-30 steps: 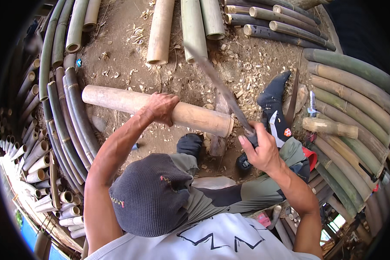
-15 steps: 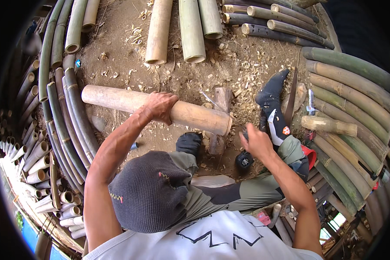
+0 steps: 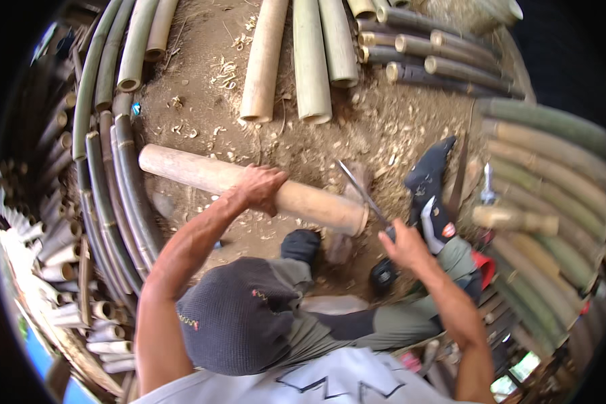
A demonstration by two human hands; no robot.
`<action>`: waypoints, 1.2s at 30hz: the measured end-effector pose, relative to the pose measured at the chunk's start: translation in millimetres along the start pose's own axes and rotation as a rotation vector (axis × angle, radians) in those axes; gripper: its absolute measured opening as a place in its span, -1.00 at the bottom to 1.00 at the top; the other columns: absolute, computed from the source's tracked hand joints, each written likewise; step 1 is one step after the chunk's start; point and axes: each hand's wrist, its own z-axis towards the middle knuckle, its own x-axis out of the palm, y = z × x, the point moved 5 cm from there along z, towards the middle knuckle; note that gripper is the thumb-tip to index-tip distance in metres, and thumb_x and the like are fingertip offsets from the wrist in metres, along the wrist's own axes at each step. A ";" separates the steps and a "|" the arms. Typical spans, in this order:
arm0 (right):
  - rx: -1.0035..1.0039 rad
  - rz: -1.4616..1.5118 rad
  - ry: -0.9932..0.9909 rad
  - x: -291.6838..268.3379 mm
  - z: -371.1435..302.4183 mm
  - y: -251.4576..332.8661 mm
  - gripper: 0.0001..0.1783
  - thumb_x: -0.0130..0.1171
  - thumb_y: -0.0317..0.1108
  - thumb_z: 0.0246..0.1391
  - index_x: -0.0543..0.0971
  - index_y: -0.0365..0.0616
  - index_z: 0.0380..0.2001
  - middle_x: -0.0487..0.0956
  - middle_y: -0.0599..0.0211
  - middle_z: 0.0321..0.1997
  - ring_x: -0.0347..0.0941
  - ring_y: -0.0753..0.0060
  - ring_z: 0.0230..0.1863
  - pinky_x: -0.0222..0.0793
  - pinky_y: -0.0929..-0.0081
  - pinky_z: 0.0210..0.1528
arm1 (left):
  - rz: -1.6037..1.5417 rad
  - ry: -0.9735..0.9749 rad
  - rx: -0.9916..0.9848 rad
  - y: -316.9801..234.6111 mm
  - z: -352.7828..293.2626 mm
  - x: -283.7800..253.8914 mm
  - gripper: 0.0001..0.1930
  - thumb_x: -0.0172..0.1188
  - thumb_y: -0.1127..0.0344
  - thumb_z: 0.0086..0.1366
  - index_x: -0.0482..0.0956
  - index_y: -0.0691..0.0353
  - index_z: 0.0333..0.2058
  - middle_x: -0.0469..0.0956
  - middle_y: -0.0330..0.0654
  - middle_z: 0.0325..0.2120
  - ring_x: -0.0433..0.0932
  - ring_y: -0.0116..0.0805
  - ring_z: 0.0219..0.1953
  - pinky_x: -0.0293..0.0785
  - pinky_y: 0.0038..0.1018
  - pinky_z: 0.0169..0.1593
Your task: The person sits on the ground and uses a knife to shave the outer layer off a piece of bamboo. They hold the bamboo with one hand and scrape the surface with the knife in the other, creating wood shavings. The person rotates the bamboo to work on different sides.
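Observation:
A pale bamboo tube (image 3: 202,170) lies slantwise before me, its near right end resting over a short wooden block (image 3: 339,247). My left hand (image 3: 263,188) is wrapped over the tube's middle from above. Closed round the dark handle of a knife, my right hand (image 3: 407,246) stays just right of the tube's end. The narrow knife blade (image 3: 361,190) points up and left, passing over or beside that end; whether it touches cannot be told.
Bamboo poles (image 3: 118,195) lie along the left, with more poles (image 3: 539,155) stacked at right. Thicker tubes (image 3: 310,67) lie ahead. Shavings litter the dirt floor (image 3: 202,101). A short wooden club (image 3: 515,220) rests on the right stack. Dark knit cloth (image 3: 239,316) covers my left knee.
The knife has swung into clear view, its blade now angled up and left by the tube's end. My left hand keeps its hold on the tube. The whole view has shifted slightly.

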 end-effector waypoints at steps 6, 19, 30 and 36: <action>-0.140 0.326 -0.272 -39.3 -12.8 82.0 -0.59 0.23 -0.19 0.24 0.44 -0.29 -0.04 0.59 -0.11 -0.36 0.60 -0.20 -0.35 0.48 0.11 -0.34 | 0.055 -0.042 -0.006 -12.3 -24.9 29.8 -0.07 0.60 0.04 -0.30 0.42 0.08 0.13 0.56 -0.16 -0.06 0.54 -0.17 0.03 0.37 0.01 0.22; 0.327 0.205 -0.170 31.1 -42.8 -18.0 -0.61 0.14 -0.16 0.27 0.39 -0.23 -0.04 0.60 -0.20 -0.24 0.56 -0.34 -0.22 0.46 -0.08 -0.19 | 0.029 0.125 -0.037 -46.3 -17.3 20.1 0.02 0.56 -0.04 -0.29 0.36 -0.10 0.25 0.49 -0.09 -0.06 0.51 -0.01 0.05 0.50 0.05 0.09; 0.251 0.486 -0.304 41.4 -59.7 18.2 -0.56 0.17 -0.20 0.25 0.43 -0.29 0.05 0.58 -0.21 -0.16 0.56 -0.30 -0.18 0.50 0.01 -0.16 | -0.081 0.187 0.008 -64.1 -2.3 25.5 -0.02 0.53 -0.10 -0.27 0.39 0.08 0.20 0.54 -0.04 -0.04 0.56 -0.02 0.03 0.50 -0.05 0.11; 0.203 0.320 -0.272 44.9 -44.5 16.5 -0.58 0.20 -0.24 0.22 0.44 -0.30 0.02 0.59 -0.16 -0.23 0.59 -0.27 -0.31 0.52 0.08 -0.30 | -0.112 0.199 -0.027 -67.7 1.0 25.1 -0.09 0.52 -0.11 -0.27 0.46 0.10 0.12 0.59 -0.08 -0.13 0.61 -0.04 -0.06 0.55 -0.12 0.05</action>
